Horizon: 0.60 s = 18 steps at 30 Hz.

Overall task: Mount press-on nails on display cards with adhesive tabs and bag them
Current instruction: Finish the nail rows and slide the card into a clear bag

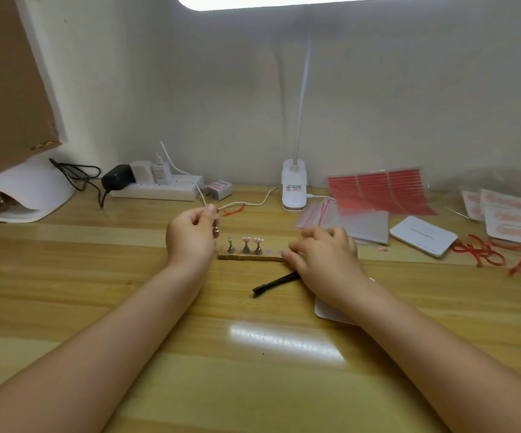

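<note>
Wooden desk (97,276) against white wall, lamp (294,185) at back. Left hand (192,235) pinches a small metal stand (216,231) raised above wooden strip (250,257); right hand (324,254) rests curled on strip's end, grip unclear. Nails (251,239) sit on stands.

Landmark: wooden strip (250,257) at mid-surface. Three small stands (245,245) stand upright on its left half; its right half shows bare round spots. Near side of the strip: open surface (190,354), crossed only by both forearms, with a black pen (273,282) lying just right of centre. Far side of the strip: a white cable (253,204) and clip lamp (294,185) block the way. Right of the strip: stacked bags (340,220), a white card (423,235) and red ties (484,253) crowd the surface. Left of the strip: bare surface up to a white nail lamp (28,195).
</note>
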{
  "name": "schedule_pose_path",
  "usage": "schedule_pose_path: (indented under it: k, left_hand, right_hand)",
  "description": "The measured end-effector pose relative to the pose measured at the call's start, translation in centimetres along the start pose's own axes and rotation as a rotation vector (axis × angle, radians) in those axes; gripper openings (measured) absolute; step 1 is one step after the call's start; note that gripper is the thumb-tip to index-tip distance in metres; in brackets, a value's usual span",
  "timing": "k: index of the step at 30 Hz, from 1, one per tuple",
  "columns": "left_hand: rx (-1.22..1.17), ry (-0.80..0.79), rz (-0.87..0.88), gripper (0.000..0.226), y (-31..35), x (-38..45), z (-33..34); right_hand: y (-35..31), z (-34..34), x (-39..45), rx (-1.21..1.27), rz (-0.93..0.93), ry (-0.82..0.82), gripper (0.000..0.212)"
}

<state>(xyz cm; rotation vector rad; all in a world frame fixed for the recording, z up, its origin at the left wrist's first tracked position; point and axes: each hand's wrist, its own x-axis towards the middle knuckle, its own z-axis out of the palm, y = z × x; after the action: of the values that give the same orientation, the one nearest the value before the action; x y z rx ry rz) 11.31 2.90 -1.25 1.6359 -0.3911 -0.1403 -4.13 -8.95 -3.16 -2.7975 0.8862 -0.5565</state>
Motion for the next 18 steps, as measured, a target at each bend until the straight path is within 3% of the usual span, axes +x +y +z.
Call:
schedule_pose_path:
  k: [7,11,14,18]
  left_hand:
    - [0.004,-0.018,0.088,0.02,0.5,-1.6,0.5]
    - [-0.207,-0.043,0.05,0.017,1.7,-1.7,0.8]
    - [-0.321,-0.12,0.08,0.018,3.5,-2.0,1.8]
    - [-0.372,-0.247,0.059,0.015,5.2,-3.6,4.6]
  right_hand:
    - [-0.2,0.0,0.0,-0.051,-0.096,0.087,0.039]
    - [0.2,-2.0,0.2,-0.136,-0.18,0.183,0.041]
    - [1.6,-5.5,0.2,-0.117,-0.203,0.313,0.036]
    - [5.3,-9.7,-0.6,-0.159,-0.195,0.283,0.033]
